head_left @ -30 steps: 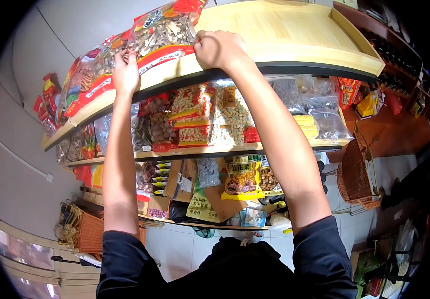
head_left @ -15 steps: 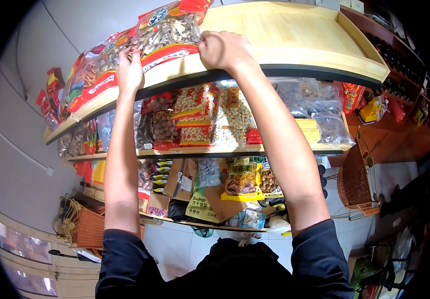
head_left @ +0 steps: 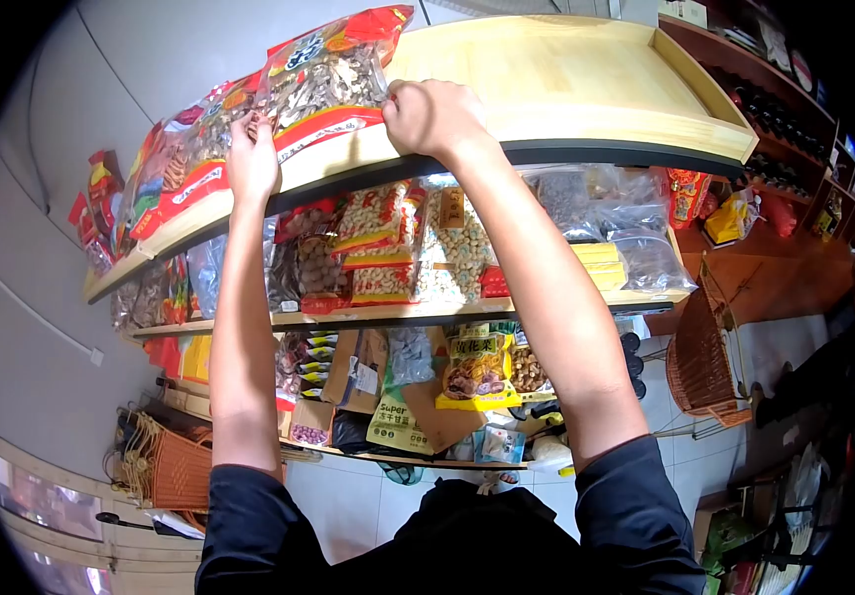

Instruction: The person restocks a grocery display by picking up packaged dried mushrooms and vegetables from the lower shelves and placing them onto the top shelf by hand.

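Head view: left hand (head_left: 252, 159) pinches red-trimmed bag (head_left: 326, 79); right hand (head_left: 434, 119) curled at opposite corner, fingertips hidden, grip unclear.

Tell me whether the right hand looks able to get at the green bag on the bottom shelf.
Probably yes: the green bag shows mostly uncovered, though the right hand would first have to leave the mushroom bag.

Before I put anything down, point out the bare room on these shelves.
The top shelf shows bare wood from the right hand across to its raised end wall. Left of that hand, the gripped bag and more bags past the left hand crowd the wood. The middle shelf looks packed.
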